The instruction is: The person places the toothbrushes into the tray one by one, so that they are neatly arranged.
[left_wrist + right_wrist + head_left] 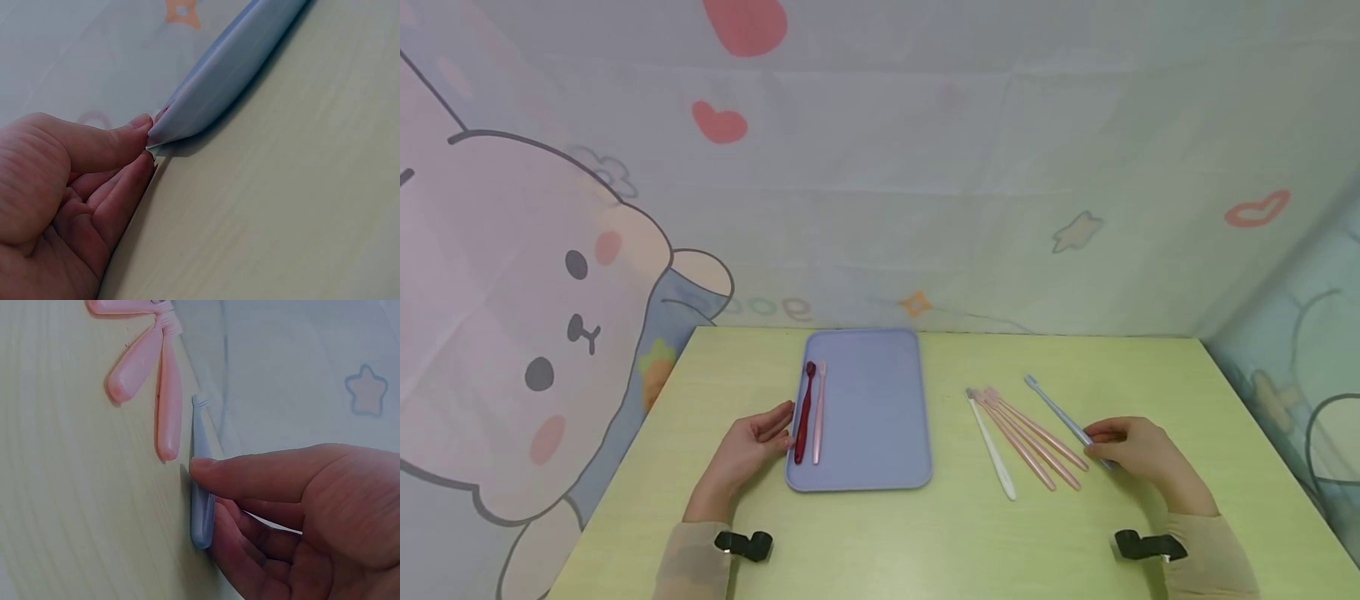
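At the left edge of the blue tray (872,408), my left hand (741,454) pinches the rim between thumb and fingers; the left wrist view shows this grip at the tray's corner (219,81). A dark red toothbrush (802,425) and a pink toothbrush (818,421) lie side by side in the tray, near that hand. On the right, my right hand (1142,454) pinches a light blue toothbrush (1056,410) by its handle. Its handle (201,519) shows between thumb and fingers in the right wrist view. Whether it is lifted off the table, I cannot tell.
Between the tray and the right hand, a white toothbrush (992,446) and several pink toothbrushes (1037,433) lie fanned out on the yellow-green table (880,542). A printed cloth (880,167) hangs behind the table's far edge.
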Tool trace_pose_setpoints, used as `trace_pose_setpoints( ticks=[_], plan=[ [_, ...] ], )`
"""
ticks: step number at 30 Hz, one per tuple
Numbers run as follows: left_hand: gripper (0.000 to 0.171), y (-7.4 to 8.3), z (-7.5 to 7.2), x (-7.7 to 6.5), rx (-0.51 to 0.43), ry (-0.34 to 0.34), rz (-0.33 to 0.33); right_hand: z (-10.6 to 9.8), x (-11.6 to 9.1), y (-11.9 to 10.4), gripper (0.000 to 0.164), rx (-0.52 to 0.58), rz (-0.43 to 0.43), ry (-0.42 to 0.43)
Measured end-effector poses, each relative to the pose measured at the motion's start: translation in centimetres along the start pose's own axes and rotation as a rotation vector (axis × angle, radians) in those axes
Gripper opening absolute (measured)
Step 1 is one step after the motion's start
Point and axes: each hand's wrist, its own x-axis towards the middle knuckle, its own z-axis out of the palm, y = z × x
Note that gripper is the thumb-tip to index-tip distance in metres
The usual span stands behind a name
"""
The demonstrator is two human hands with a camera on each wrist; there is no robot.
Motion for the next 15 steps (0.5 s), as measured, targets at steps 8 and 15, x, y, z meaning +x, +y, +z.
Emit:
trace_pose_setpoints(
  ticks=[8, 15],
  plan=[
    [0.063, 0.02, -0.01, 0.10, 0.001, 0.000, -0.003, 0.00, -0.01, -0.19, 0.041, -0.010, 0.017, -0.004],
    [0.063, 0.02, -0.03, 0.09, -0.002, 0.003, -0.012, -0.03, 0.00, -0.14, 0.041, -0.008, 0.021, -0.018]
  ],
)
